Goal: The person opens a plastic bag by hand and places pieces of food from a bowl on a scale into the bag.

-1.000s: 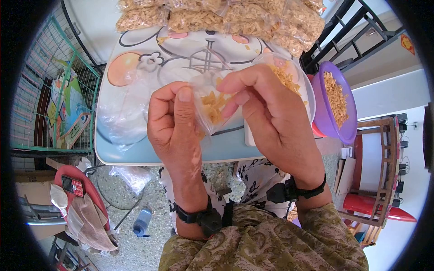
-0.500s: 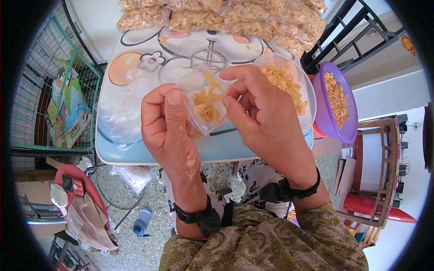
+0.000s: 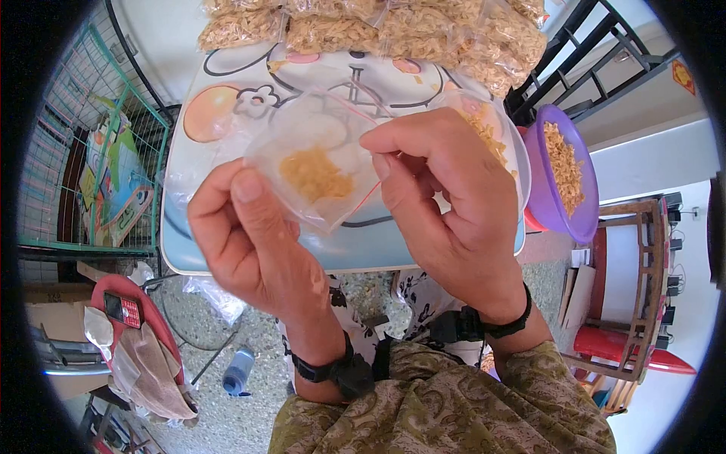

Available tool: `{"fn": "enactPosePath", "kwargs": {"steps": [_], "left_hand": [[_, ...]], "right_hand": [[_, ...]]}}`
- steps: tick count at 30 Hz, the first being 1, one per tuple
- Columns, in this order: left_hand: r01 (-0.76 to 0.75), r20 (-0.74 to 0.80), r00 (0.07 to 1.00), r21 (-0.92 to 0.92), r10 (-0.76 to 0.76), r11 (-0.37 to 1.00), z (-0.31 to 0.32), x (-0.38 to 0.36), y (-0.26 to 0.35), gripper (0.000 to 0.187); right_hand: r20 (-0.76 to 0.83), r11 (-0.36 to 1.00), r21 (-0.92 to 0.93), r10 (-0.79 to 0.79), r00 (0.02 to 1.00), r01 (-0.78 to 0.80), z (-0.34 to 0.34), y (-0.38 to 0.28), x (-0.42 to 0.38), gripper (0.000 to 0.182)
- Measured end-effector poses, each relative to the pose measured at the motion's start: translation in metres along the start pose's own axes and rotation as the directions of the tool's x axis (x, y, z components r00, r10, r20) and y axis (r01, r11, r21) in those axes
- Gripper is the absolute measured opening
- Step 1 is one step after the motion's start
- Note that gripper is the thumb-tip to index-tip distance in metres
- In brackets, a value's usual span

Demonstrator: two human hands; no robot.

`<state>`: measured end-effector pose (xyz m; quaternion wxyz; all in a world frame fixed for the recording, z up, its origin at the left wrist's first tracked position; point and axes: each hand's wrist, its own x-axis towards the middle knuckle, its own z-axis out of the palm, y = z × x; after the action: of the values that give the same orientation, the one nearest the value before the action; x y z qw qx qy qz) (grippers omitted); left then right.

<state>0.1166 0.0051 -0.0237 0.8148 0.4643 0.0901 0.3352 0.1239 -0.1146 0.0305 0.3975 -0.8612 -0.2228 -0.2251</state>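
Observation:
Between my hands, above the table, a clear zip bag (image 3: 337, 136) is stretched out flat, with a red line along its right side. A small clump of yellowish dried pieces (image 3: 315, 175) lies inside it. My left hand (image 3: 246, 234) pinches the left edge of the bag between thumb and forefinger. At the opposite side, my right hand (image 3: 457, 200) has thumb and forefinger closed on the edge by the red line. Behind my right hand, a clear tray (image 3: 522, 163) of similar yellow pieces is partly hidden.
Filled clear bags (image 3: 333, 34) are piled along the far side of the patterned table (image 3: 200, 257). Loose empty plastic bags (image 3: 198, 178) lie at its left. A purple basin (image 3: 538, 193) of pieces stands at the right. A red stool (image 3: 166, 337) holds a phone and cloth.
My left hand has moved left and slightly down, widening the gap between my hands. The bag has gone from crumpled to spread flat, its pieces shifting left. My right hand has moved slightly.

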Motion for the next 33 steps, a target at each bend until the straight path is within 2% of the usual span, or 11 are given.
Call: {"fn": "enactPosePath", "kwargs": {"steps": [5,8,10,14,15,16,17,20,26,29,33], "left_hand": [[-0.176,-0.002,0.984,0.076,0.177,0.981,0.010,-0.002,0.002,0.018],[-0.059,0.091,0.995,0.176,0.044,0.983,0.008,-0.001,-0.008,0.017],[0.072,0.145,0.985,0.152,-0.094,0.986,0.007,-0.002,-0.015,0.016],[0.084,0.152,0.983,0.107,-0.100,0.991,0.012,-0.003,-0.017,0.012],[0.076,0.152,0.984,0.107,-0.092,0.991,0.014,-0.004,-0.018,0.012],[0.068,0.152,0.985,0.106,-0.084,0.992,0.015,-0.005,-0.018,0.013],[0.068,0.156,0.984,0.105,-0.084,0.992,0.015,-0.006,-0.019,0.013],[0.062,0.177,0.981,0.095,-0.078,0.994,0.014,-0.008,-0.020,0.013],[0.089,0.174,0.980,0.071,-0.100,0.994,0.021,-0.011,-0.023,0.013],[0.106,0.178,0.977,0.093,-0.121,0.990,0.021,-0.012,-0.025,0.013],[0.103,0.193,0.974,0.087,-0.118,0.991,0.021,-0.010,-0.027,0.014]], "right_hand": [[0.071,0.999,-0.031,0.019,0.997,-0.017,-0.003,0.003,-0.003,0.015],[0.080,0.992,-0.117,0.059,0.995,-0.049,-0.016,0.008,-0.005,0.015],[0.044,0.970,-0.162,0.191,0.981,-0.182,-0.036,0.014,-0.005,0.014],[-0.146,0.917,-0.180,0.334,0.931,-0.357,-0.083,0.029,-0.003,0.016],[-0.150,0.916,-0.181,0.334,0.931,-0.358,-0.095,0.035,-0.006,0.016],[-0.095,0.881,-0.296,0.357,0.929,-0.369,-0.106,0.042,-0.009,0.017],[-0.043,0.837,-0.406,0.384,0.922,-0.367,-0.114,0.047,-0.012,0.018],[0.057,0.790,-0.496,0.445,0.894,-0.361,-0.120,0.044,-0.020,0.023],[0.203,0.807,-0.512,0.446,0.872,-0.294,-0.110,0.044,-0.024,0.037],[0.242,0.804,-0.566,0.371,0.896,-0.180,-0.105,0.053,-0.026,0.038],[0.267,0.771,-0.611,0.414,0.870,-0.179,-0.097,0.066,-0.024,0.033]]}}
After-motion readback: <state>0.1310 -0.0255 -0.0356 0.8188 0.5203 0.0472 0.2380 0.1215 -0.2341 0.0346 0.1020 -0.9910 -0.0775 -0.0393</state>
